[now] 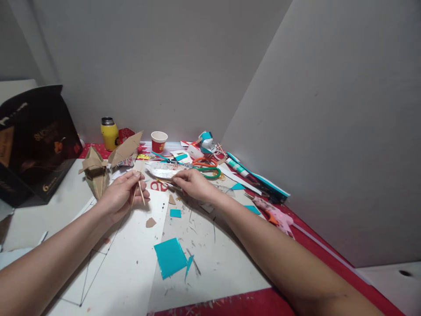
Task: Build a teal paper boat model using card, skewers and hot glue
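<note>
My left hand (123, 192) is closed around thin wooden sticks (141, 193), which cross and point down below the fingers. My right hand (192, 183) has its fingers curled together at the near edge of a shiny white boat-shaped piece (161, 170); what lies between the fingertips is hidden. Close to that hand are scissors with red handles (159, 186), scissors with green handles (215, 173) and scissors with orange handles (204, 163). Small brown cardboard scraps (151, 222) and a small teal square (175, 213) lie on the surface nearer to me.
A folded cardboard model (95, 172) stands at left, beside a large dark box (36, 149). Behind are a yellow bottle (109, 135) and a paper cup (159, 144). A pink glue gun (274, 213) lies at right. A bigger teal sheet (170, 258) lies in front.
</note>
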Demonstrator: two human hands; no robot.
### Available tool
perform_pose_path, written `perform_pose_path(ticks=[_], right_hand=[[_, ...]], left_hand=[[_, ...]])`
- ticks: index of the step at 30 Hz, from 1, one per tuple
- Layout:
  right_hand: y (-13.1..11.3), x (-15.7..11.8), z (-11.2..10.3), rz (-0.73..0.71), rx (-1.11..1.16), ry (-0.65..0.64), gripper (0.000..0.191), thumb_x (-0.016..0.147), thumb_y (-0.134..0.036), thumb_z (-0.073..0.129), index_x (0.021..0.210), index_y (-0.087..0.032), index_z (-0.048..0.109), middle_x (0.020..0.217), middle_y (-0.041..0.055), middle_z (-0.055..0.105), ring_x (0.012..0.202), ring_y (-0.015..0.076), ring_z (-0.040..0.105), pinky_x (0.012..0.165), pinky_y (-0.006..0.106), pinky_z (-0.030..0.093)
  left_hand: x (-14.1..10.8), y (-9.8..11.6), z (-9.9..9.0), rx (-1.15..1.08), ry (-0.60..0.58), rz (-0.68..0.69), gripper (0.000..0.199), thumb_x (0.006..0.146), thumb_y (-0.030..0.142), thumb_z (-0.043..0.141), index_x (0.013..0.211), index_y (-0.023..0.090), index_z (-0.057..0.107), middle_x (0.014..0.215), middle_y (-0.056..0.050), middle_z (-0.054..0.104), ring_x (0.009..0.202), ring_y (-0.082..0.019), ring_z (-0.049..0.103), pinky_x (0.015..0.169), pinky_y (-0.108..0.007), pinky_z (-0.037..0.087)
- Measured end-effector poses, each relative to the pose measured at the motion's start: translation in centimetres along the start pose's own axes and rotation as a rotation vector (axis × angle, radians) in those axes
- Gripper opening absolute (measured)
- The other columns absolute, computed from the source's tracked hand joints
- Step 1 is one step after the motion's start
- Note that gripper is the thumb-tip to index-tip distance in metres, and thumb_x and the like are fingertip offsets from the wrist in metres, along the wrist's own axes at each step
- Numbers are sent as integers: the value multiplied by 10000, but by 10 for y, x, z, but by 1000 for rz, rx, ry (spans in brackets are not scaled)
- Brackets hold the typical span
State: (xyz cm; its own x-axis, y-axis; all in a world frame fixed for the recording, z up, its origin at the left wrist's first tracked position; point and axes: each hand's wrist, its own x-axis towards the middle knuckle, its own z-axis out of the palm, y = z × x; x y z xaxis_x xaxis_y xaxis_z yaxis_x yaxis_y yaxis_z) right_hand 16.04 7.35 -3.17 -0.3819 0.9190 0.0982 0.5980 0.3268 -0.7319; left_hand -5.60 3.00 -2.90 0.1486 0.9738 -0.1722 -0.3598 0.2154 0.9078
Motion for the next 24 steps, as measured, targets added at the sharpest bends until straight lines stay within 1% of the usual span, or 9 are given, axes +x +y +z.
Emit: perform_pose_path(ticks=[3, 6, 8, 10, 13, 17, 20, 22, 24], right_hand=[[6, 5, 2, -38, -102, 77, 204, 846, -138, 516, 852, -157, 719, 707, 21, 688, 593, 133, 573, 600, 245, 405], [8, 6, 7, -86, -191, 98, 170, 831, -168, 568, 878, -182, 731, 868, 50, 726, 751, 170, 616, 689, 264, 417], [6, 6, 11, -112, -247, 86, 130, 818, -226, 612, 848, -192, 734, 884, 60, 725, 789, 191, 616, 700, 277, 404], [3, 4, 14, -122, -293, 71, 111, 793, -262, 646, 809, -195, 733, 861, 71, 720, 788, 210, 610, 685, 289, 384], [-1, 3, 18, -119, -306, 58, 82, 769, -226, 650, 755, -199, 726, 817, 74, 710, 778, 221, 600, 670, 297, 357], [0, 5, 18, -92, -198, 84, 97, 748, -169, 639, 686, -203, 705, 753, 54, 691, 749, 203, 579, 677, 297, 352], [2, 8, 13, -49, -25, 126, 93, 739, -165, 639, 658, -193, 676, 719, 35, 667, 703, 172, 552, 660, 285, 366], [3, 9, 8, -4, 135, 138, 86, 748, -197, 636, 666, -183, 655, 676, 18, 637, 630, 141, 526, 601, 267, 374], [4, 10, 2, 51, 318, 115, 108, 760, -270, 640, 702, -179, 640, 608, -10, 590, 528, 108, 479, 503, 241, 352]], left_hand=[[-2, -1, 2, -7, -26, -18, 172, 941, 176, 438, 789, 173, 517, 532, 46, 458, 394, -74, 447, 369, -157, 397], [-4, -1, 2, -5, -39, -30, 186, 945, 190, 438, 777, 172, 516, 520, 63, 405, 350, -39, 314, 324, -111, 257], [-5, -1, 2, 1, -36, -35, 183, 942, 196, 455, 772, 170, 519, 511, 76, 371, 342, -25, 247, 318, -98, 194], [-6, -1, 2, 6, -28, -43, 180, 937, 204, 474, 767, 169, 522, 500, 87, 336, 343, -20, 214, 321, -92, 164], [-7, -1, 3, 9, -16, -56, 176, 932, 216, 485, 771, 167, 536, 494, 92, 315, 346, -19, 205, 328, -89, 154], [-9, 0, 4, 4, -5, -61, 144, 907, 216, 514, 788, 161, 572, 508, 81, 334, 354, -22, 220, 331, -96, 150], [-9, 1, 4, -3, 1, -66, 121, 894, 208, 517, 823, 150, 595, 529, 72, 346, 370, -25, 235, 335, -103, 144], [-9, 1, 3, -5, 1, -72, 130, 897, 207, 502, 859, 141, 606, 535, 73, 337, 376, -27, 226, 337, -110, 136], [-8, 1, 2, -3, -3, -71, 146, 899, 222, 498, 884, 134, 613, 540, 75, 328, 381, -27, 212, 341, -118, 127]])
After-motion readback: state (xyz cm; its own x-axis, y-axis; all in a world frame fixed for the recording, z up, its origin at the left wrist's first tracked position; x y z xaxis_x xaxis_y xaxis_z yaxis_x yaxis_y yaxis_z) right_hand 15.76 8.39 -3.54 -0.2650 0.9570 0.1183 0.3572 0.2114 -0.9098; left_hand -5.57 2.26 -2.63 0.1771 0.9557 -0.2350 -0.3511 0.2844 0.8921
